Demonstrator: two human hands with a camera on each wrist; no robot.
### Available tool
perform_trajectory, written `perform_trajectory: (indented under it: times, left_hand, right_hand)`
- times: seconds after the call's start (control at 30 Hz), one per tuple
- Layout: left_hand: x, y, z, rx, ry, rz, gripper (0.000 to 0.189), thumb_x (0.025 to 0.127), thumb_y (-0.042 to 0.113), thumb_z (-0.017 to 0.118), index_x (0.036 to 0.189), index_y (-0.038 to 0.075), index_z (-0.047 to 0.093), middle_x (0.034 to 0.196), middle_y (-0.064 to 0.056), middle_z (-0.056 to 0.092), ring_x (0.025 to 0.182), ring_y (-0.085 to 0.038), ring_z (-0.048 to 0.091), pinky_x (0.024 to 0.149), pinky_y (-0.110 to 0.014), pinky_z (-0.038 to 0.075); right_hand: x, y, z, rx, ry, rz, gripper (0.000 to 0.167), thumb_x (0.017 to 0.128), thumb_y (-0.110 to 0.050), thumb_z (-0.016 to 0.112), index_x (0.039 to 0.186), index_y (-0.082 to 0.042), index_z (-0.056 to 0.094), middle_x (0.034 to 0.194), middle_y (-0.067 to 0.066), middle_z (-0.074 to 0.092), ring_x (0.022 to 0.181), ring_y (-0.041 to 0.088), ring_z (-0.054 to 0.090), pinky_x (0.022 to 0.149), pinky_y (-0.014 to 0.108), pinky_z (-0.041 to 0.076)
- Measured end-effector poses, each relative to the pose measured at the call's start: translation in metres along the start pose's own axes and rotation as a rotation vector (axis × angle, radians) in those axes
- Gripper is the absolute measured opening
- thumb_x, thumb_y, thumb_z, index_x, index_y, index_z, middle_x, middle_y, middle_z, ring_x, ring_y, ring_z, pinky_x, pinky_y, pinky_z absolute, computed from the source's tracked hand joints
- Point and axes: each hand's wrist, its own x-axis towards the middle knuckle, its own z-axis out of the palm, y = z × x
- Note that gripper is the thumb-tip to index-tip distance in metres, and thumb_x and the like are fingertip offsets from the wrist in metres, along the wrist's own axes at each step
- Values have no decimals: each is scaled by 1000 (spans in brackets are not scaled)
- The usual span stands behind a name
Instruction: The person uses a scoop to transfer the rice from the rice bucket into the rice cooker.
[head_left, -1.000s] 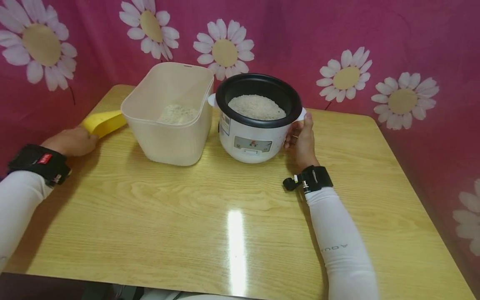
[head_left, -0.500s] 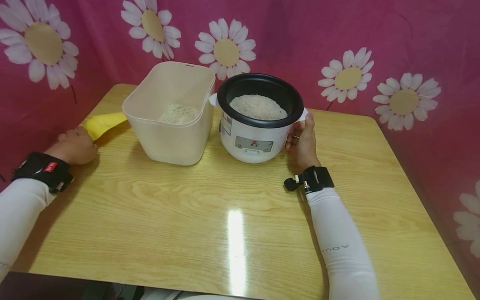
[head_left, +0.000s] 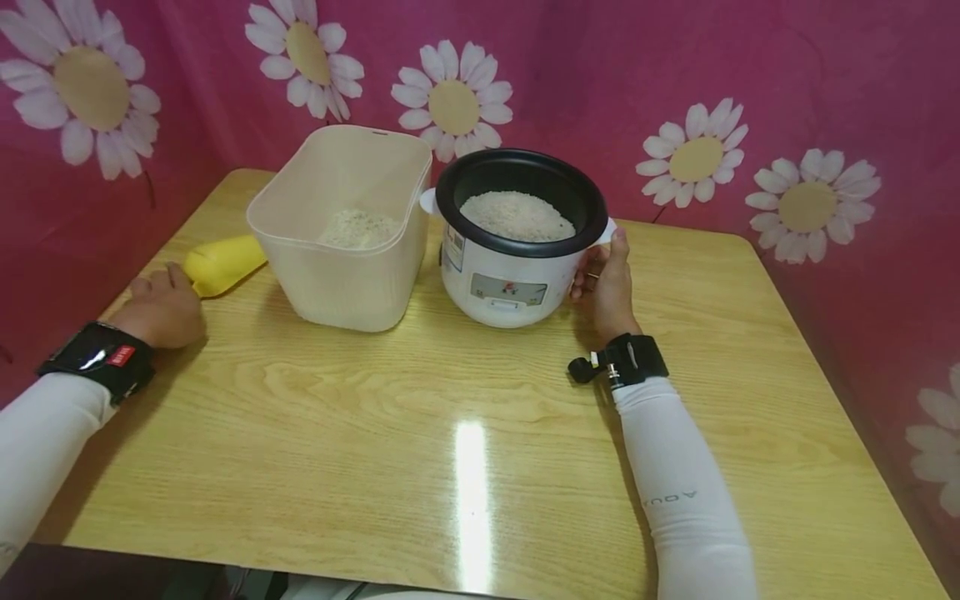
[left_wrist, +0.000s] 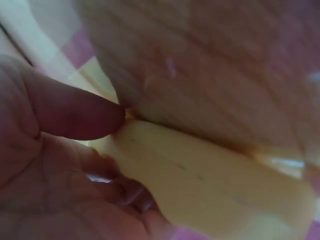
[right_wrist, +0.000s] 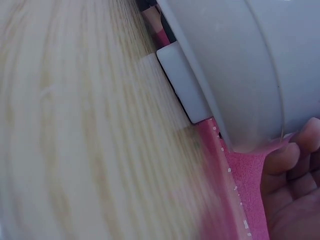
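Observation:
At the left of the table, my left hand (head_left: 161, 308) pinches the narrow end of a yellow scoop (head_left: 225, 264), whose rounded back faces up. In the left wrist view my thumb presses that end of the scoop (left_wrist: 190, 175), with fingers curled below it. The scoop's far tip reaches the side of a cream plastic bin (head_left: 337, 287) with some rice (head_left: 360, 229) in it. To its right stands a white rice cooker (head_left: 498, 287), lidless, with rice (head_left: 517, 215) in its black pot. My right hand (head_left: 609, 287) holds its right side handle (head_left: 606, 232), fingertips at the cooker's side.
The wooden table (head_left: 360, 442) bears a bright light reflection (head_left: 472, 500) near its front edge. Behind and at both sides hangs a pink cloth (head_left: 570, 75) with large daisies. The bin and the cooker stand close together.
My left hand has shifted slightly right and nearer to me. The scoop has turned over, from its hollow showing to its rounded back upward. My right hand stays at the cooker.

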Motion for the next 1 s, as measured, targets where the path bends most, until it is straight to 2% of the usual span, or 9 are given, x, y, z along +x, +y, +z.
perform_trajectory:
  times: [0.1, 0.27, 0.33, 0.47, 0.63, 0.7, 0.9, 1.0]
  left_hand:
    - [0, 3, 1, -13, 4, -24, 78, 90, 9, 34, 137, -40, -5, 131, -64, 13, 123, -77, 18, 110, -78, 24]
    - [-2, 5, 3, -14, 36, -32, 77, 90, 11, 30, 137, -40, -4, 130, -64, 18, 120, -78, 24, 105, -79, 33]
    - [-2, 3, 5, -21, 36, -29, 77, 92, 12, 29, 138, -39, -5, 131, -64, 18, 119, -78, 25, 104, -79, 33]
    - [-1, -5, 8, -47, 7, -32, 84, 94, 18, 37, 140, -36, -9, 131, -62, 18, 121, -77, 24, 109, -78, 27]
    - [-4, -5, 7, -54, -6, -31, 78, 95, 20, 40, 138, -34, 3, 118, -58, 30, 112, -75, 34, 101, -75, 34]
    - [-5, -4, 6, -51, 1, -28, 72, 95, 18, 39, 132, -35, 8, 113, -55, 34, 108, -73, 39, 97, -74, 37]
    - [-8, -6, 6, -81, 17, -48, 71, 94, 23, 44, 129, -33, 17, 111, -51, 38, 104, -69, 46, 93, -71, 41]
    - [-15, -11, -1, -101, 25, -78, 86, 97, 34, 50, 141, -29, 14, 120, -54, 34, 109, -71, 41, 94, -75, 36]
  right_hand:
    - [0, -1, 0, -2, 5, 2, 71, 101, -73, 19, 77, -16, 53, 68, -3, 50, 53, 11, 46, 50, 24, 44]
    - [0, -2, 1, 30, 6, 7, 70, 102, -72, 22, 76, -15, 53, 67, -4, 50, 52, 11, 46, 49, 24, 43]
    - [1, -1, 2, 42, 9, 8, 70, 102, -72, 23, 75, -15, 53, 65, -4, 50, 51, 11, 45, 49, 24, 43]
    - [1, 2, 2, 37, 13, 28, 69, 102, -71, 26, 75, -15, 55, 65, -4, 51, 51, 10, 46, 50, 24, 44]
    - [2, 1, -6, -11, 26, 49, 70, 101, -72, 30, 79, -12, 57, 66, -3, 51, 50, 12, 47, 49, 26, 45]
    - [2, 0, -9, -27, 22, 44, 71, 102, -71, 27, 80, -11, 57, 66, -3, 51, 50, 12, 47, 49, 26, 45]
    - [-1, -4, -15, -32, -17, 20, 73, 105, -66, 16, 83, -11, 58, 66, -4, 54, 51, 10, 49, 51, 25, 46]
    - [-2, -11, -22, -106, -21, -32, 74, 107, -62, 13, 85, -9, 59, 65, -4, 56, 50, 9, 51, 50, 24, 47]
